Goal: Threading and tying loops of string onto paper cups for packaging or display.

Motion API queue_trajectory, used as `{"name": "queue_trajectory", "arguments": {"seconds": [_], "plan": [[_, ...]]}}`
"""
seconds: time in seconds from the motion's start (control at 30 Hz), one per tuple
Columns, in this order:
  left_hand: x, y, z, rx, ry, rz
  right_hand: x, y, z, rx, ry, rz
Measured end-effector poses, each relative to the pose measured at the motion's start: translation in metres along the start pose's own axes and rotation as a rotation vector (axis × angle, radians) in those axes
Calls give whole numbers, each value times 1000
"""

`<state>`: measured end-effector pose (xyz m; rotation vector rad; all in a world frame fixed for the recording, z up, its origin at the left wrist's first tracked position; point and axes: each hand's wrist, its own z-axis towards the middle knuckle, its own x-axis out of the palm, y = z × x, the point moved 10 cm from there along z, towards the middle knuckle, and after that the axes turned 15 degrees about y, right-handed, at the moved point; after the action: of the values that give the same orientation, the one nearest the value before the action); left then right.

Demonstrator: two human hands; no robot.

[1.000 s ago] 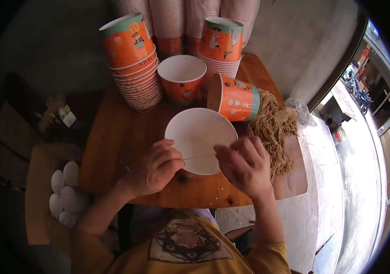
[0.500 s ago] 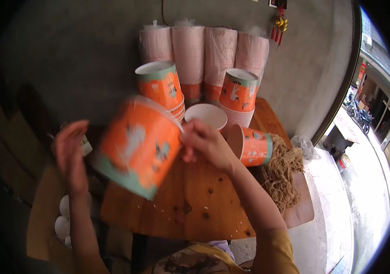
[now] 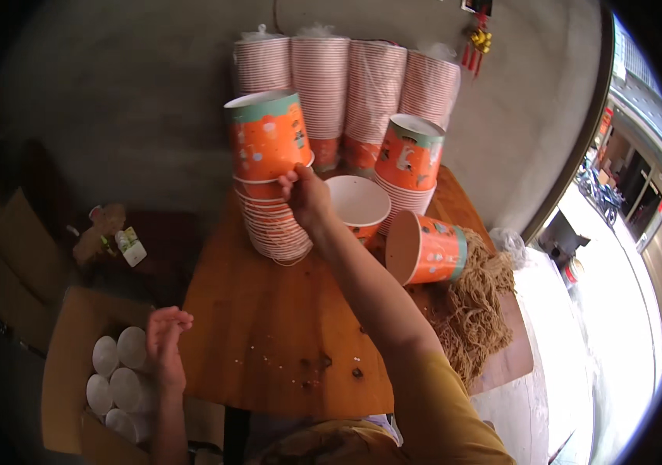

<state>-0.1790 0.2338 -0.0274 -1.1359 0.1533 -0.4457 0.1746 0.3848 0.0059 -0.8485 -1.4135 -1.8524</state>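
Note:
An upside-down orange and green paper bucket (image 3: 269, 143) tops a nested stack of paper buckets (image 3: 275, 226) on the left of the table. At its lower right rim is my right hand (image 3: 304, 192), fingers closed on the edge. My left hand (image 3: 166, 341) hangs empty by the table's left edge, its fingers stretched and slightly bent. Right of the stack, another paper bucket (image 3: 358, 200) stands mouth up. One more bucket (image 3: 428, 248) lies on its side, with its mouth to the left. Behind it, a second upside-down stack (image 3: 408, 159) rises.
Tall plastic-wrapped bucket stacks (image 3: 319, 89) line the wall. Tan stringy strands (image 3: 474, 310) lie in a heap at the table's right. A cardboard box (image 3: 63, 387) with white rolls or cups (image 3: 129, 387) stands lower left. White specks dot the wooden table (image 3: 284, 325).
The bucket that was tilted in my right hand now sits upside down on the left stack. My right hand moved left and up with it; my left hand dropped lower.

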Motion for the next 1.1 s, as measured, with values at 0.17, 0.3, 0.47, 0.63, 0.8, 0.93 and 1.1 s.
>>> {"name": "queue_trajectory", "arguments": {"seconds": [0.17, 0.3, 0.47, 0.63, 0.8, 0.93, 1.1], "plan": [[71, 30, 14, -128, 237, -36, -5, 6, -58, 64, -27, -355], [113, 53, 19, -146, 364, -34, -15, 37, -117, 62, -34, -994], [185, 41, 75, 110, 499, 406, -15, 94, -156, -248, -84, -1960], [265, 3, 118, 543, 598, 981, -1, 74, -178, -260, 130, -1882], [284, 25, 94, 387, 850, 999, 25, 82, -251, -121, 233, -1611], [278, 0, 54, 374, 879, 1040, -3, 169, -331, -208, -19, -2031], [269, -17, 16, 336, 890, 1071, -55, 239, -391, -74, -279, -2087]]}}
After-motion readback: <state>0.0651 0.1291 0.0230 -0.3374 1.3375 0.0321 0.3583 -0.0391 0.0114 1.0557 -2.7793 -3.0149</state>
